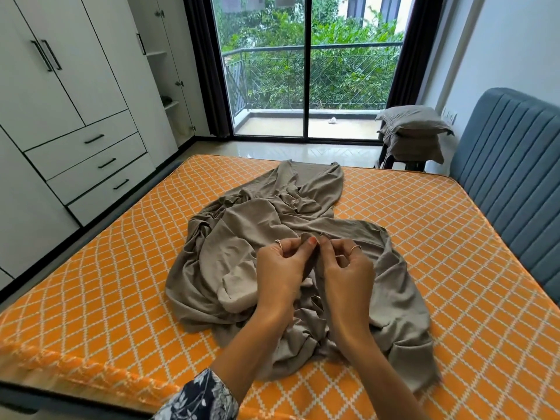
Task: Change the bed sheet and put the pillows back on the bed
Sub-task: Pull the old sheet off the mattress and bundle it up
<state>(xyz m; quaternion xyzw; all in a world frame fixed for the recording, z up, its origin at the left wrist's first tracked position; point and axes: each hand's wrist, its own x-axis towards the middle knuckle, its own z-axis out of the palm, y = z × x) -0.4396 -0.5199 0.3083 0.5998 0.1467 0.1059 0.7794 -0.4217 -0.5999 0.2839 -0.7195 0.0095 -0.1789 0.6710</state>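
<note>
Taupe bed sheet (248,237), crumpled in a heap on the bare orange-patterned mattress (424,225), spreading beyond and to both sides of the hands. Left hand (281,268) and right hand (348,268), held close together above the heap; fingers of each curled, pinching an edge of the sheet between them. Pillows (413,128), stacked on a stand well beyond the right hand, off the bed beside the blue headboard (515,165). White wardrobe (60,116), far to the left of the left hand. Progress, as judged: mattress stripped and uncovered; sheet not yet opened out, spread or tucked; an edge or corner apparently being sought. Remaining: spreading the sheet, fitting the corners, returning both pillows.
</note>
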